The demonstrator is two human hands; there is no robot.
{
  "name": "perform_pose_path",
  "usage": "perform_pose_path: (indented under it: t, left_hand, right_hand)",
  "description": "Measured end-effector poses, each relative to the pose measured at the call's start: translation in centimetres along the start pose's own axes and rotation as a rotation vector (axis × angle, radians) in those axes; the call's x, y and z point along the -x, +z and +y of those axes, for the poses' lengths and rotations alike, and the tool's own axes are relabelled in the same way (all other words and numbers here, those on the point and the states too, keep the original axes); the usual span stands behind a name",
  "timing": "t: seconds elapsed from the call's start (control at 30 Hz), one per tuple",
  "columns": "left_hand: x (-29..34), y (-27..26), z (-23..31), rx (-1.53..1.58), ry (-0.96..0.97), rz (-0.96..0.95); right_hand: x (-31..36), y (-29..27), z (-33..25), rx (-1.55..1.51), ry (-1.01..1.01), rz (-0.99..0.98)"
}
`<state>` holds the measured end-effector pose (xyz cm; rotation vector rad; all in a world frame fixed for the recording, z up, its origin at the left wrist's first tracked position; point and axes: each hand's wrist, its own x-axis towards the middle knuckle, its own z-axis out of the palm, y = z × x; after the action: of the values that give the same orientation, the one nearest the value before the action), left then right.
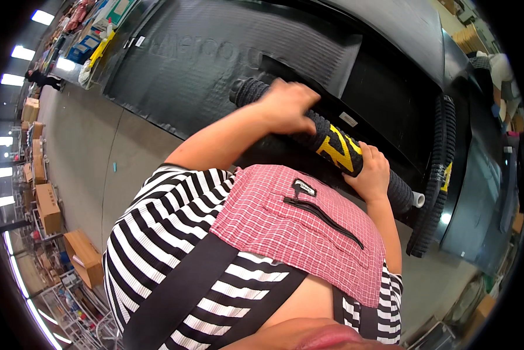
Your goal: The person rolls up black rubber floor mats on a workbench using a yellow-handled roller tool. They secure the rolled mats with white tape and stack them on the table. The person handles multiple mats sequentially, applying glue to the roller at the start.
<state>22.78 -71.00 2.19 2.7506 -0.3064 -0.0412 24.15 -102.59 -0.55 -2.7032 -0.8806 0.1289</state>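
A long black ribbed padded tube [255, 91] slants across in front of me, from upper left to lower right. It carries a yellow-patterned black band [339, 149] near its middle, and a white pipe end [418, 199] pokes out at the right. My left hand [288, 108], slightly blurred, lies over the tube left of the band, fingers on the far side and thumb on the near side. At the band's right edge, my right hand [370, 172] is closed round the tube. Part of the tube is hidden beneath both hands.
A black sheet-covered surface [197, 64] extends beyond the tube. Another black ribbed tube [444, 131] with a yellow patch lies at the right. Boxes and a yellow item [101, 49] sit at far left. Cardboard boxes [84, 256] stand on the floor; a person [43, 80] is distant.
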Motion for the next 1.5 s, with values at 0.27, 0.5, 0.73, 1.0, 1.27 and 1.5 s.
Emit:
perform_pose_path:
  t: [0.27,0.5,0.73,1.0,1.27,1.5]
  left_hand:
    - [5.0,-1.1,-8.5,0.198,-0.612,0.115]
    - [3.6,-0.8,-9.6,0.199,-0.589,0.057]
    - [4.1,-0.4,-9.5,0.187,-0.65,0.087]
    - [6.5,-1.6,-7.4,0.187,-0.716,-0.012]
    - [6.5,0.4,-5.6,-0.316,-0.403,0.315]
    - [4.9,4.8,5.9,-0.089,0.18,0.002]
  right_hand:
    - [2.7,-0.1,1.9,0.003,-0.096,0.158]
    - [12.6,0.4,11.0,-0.097,0.734,0.584]
    - [10.7,1.8,12.9,-1.025,0.889,0.585]
    - [11.3,2.1,13.8,-1.004,0.858,0.515]
    - [10.1,3.3,13.9,-0.748,0.837,0.637]
    - [9.1,1.5,14.3,-0.471,0.892,0.521]
